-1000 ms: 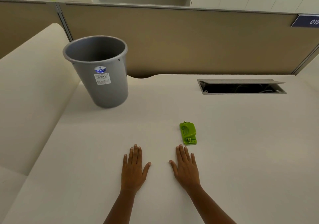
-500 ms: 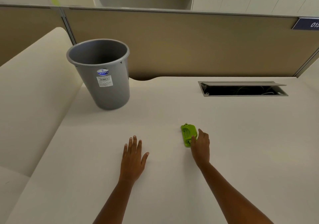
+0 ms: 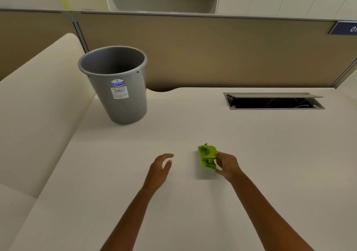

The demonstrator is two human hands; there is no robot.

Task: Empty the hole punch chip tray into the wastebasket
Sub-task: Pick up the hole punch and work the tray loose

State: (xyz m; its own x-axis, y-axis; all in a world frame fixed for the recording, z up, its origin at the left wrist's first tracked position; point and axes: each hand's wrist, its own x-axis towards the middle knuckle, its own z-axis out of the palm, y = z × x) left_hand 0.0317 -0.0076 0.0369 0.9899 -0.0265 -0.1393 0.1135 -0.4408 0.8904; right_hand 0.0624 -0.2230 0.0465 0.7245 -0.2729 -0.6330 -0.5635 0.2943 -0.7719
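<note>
A small green hole punch [image 3: 206, 156] is tipped up just above the cream desk [image 3: 193, 202], and my right hand [image 3: 227, 164] grips its right side between thumb and fingers. My left hand [image 3: 161, 166] hovers a short way to the left of it, fingers curled loosely and holding nothing. The grey wastebasket [image 3: 117, 84] stands upright on the desk at the far left, well beyond both hands, its mouth open. The chip tray cannot be made out on the punch.
An open cable hatch [image 3: 274, 101] is set into the desk at the far right. A tan partition wall [image 3: 212, 51] runs along the back edge. A second desk surface [image 3: 34, 105] adjoins on the left.
My right hand reached forward, took hold of the hole punch and lifted it off the desk. My left hand rose from lying flat and curled its fingers.
</note>
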